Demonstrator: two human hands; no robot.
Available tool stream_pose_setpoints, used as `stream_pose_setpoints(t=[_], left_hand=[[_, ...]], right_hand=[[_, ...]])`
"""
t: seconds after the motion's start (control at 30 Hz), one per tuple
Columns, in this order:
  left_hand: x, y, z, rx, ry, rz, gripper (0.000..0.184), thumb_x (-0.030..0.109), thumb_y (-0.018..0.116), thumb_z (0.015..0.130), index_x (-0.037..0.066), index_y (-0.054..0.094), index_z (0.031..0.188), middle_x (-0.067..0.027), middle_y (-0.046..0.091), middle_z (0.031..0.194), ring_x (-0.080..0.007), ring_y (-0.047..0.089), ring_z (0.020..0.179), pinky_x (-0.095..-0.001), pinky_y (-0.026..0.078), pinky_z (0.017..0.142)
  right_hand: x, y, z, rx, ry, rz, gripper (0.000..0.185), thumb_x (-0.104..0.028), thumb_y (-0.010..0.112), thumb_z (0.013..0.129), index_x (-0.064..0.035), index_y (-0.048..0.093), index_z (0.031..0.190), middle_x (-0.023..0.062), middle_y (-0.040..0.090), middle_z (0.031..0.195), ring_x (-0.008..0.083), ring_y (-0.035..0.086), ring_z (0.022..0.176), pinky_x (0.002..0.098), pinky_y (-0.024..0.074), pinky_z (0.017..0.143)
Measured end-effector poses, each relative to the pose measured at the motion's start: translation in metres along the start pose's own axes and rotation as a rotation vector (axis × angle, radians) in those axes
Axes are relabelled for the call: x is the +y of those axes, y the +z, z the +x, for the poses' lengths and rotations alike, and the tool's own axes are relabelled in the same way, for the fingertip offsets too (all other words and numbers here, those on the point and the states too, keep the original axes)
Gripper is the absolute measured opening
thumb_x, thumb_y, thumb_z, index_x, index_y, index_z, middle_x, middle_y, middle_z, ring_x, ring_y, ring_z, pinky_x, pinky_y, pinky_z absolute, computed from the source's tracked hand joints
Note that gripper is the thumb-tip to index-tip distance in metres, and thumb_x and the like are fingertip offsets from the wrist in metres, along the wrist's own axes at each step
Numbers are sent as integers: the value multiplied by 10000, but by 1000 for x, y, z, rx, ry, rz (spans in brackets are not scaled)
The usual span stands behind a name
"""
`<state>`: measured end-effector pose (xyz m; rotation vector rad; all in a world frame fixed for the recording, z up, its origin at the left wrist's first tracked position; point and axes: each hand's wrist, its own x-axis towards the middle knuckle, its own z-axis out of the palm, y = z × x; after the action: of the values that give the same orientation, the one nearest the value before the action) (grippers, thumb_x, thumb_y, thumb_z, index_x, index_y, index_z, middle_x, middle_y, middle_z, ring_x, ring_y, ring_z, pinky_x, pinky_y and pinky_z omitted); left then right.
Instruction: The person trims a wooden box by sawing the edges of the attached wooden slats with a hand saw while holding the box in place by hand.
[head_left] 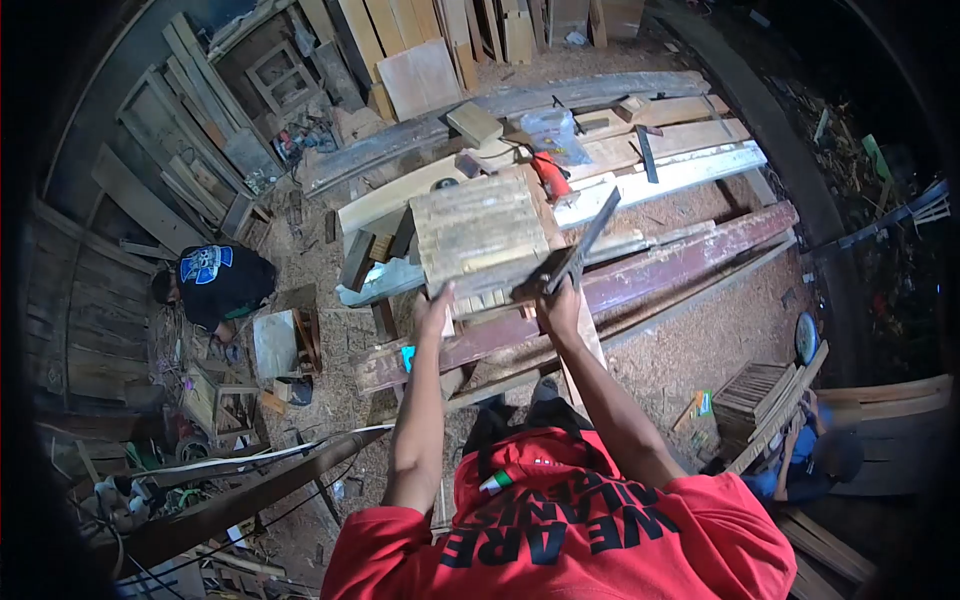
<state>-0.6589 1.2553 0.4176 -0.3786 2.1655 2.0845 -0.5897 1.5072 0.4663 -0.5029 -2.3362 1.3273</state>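
A slatted wooden panel (480, 230) lies on the workbench planks in front of me, with short wood pieces showing along its near edge. At its near left corner, my left hand (432, 312) has its fingers closed on the edge. My right hand (560, 300) is closed round the lower end of a dark, straight tool (592, 232), a saw or square that I cannot make out exactly. The tool points up and to the right, beside the panel's right corner.
A red power tool (550, 176), a plastic bag (556, 136) and a wood block (474, 124) lie on the far planks. A maroon beam (680, 255) crosses the near side. One person (222, 285) crouches left; another (800, 455) works at lower right.
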Motion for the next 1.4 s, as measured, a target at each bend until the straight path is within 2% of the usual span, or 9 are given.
stream_pose_setpoints(t=[0.1, 0.27, 0.5, 0.6, 0.73, 0.8, 0.93, 1.07, 1.4], left_hand=[[43, 4, -2, 1, -54, 136, 554, 476, 821, 777, -6, 701, 1023, -95, 725, 939, -193, 665, 832, -342, 499, 806], [-40, 0, 7, 189, -130, 310, 808, 661, 805, 677, -49, 685, 1043, -210, 717, 1027, -314, 680, 988, -412, 492, 913], [17, 2, -11, 129, -139, 270, 825, 656, 800, 682, -61, 690, 1075, -230, 713, 1059, -349, 677, 1013, -417, 492, 927], [33, -6, -6, 78, -312, 553, 907, 625, 822, 673, -67, 621, 1223, -277, 662, 1177, -390, 640, 1101, -434, 468, 986], [42, 0, -15, 178, -87, 641, 1129, 555, 832, 690, -36, 290, 1484, -296, 386, 1486, -428, 406, 1368, -515, 326, 1135], [27, 10, -17, 219, 166, 740, 1062, 496, 807, 739, -29, 273, 1491, -273, 336, 1522, -432, 299, 1427, -555, 252, 1160], [41, 48, -28, 110, 673, 886, 878, 382, 737, 833, -8, 303, 1489, -252, 264, 1566, -434, 149, 1487, -619, 117, 1183], [40, 97, -18, -103, 772, 910, 746, 373, 656, 891, 17, 366, 1479, -246, 256, 1577, -381, 170, 1498, -621, 80, 1188], [40, 142, -22, -104, 617, 1175, 688, 447, 502, 942, 49, 378, 1490, -163, 215, 1621, -285, 138, 1521, -665, 6, 1164]], right_hand=[[1, 5, 10, 25, -15, -67, 346, -36, 687, 743, -7, 548, 1059, 244, 655, 849, 477, 629, 828, 496, 506, 690], [18, 5, -1, -5, -77, -86, 333, -66, 702, 781, -1, 536, 1062, 259, 648, 863, 478, 628, 848, 500, 500, 706], [7, 6, -6, -8, -54, -63, 293, -118, 685, 814, -13, 552, 1053, 298, 653, 827, 506, 630, 823, 556, 497, 703], [-6, -7, -8, -103, 62, -101, 327, -198, 726, 832, -15, 552, 1039, 294, 651, 822, 501, 630, 826, 554, 494, 692], [-39, -41, -19, -65, 138, -95, 358, -311, 758, 856, -13, 581, 947, 223, 631, 722, 421, 640, 681, 458, 501, 633], [-26, -47, -33, 45, 40, 37, 363, -336, 754, 879, -8, 598, 865, 144, 553, 638, 208, 540, 576, 390, 465, 578], [-7, -64, -60, 38, 147, 32, 338, -303, 677, 960, -3, 587, 834, 14, 561, 652, 102, 498, 615, 291, 417, 566], [-44, -80, -79, 94, 120, 42, 398, -360, 634, 985, -39, 542, 769, -50, 383, 641, 76, 352, 600, 289, 303, 525], [-48, -99, -82, -27, 223, 111, 440, -313, 656, 963, -32, 503, 661, -43, 364, 573, 76, 336, 556, 315, 271, 489]])
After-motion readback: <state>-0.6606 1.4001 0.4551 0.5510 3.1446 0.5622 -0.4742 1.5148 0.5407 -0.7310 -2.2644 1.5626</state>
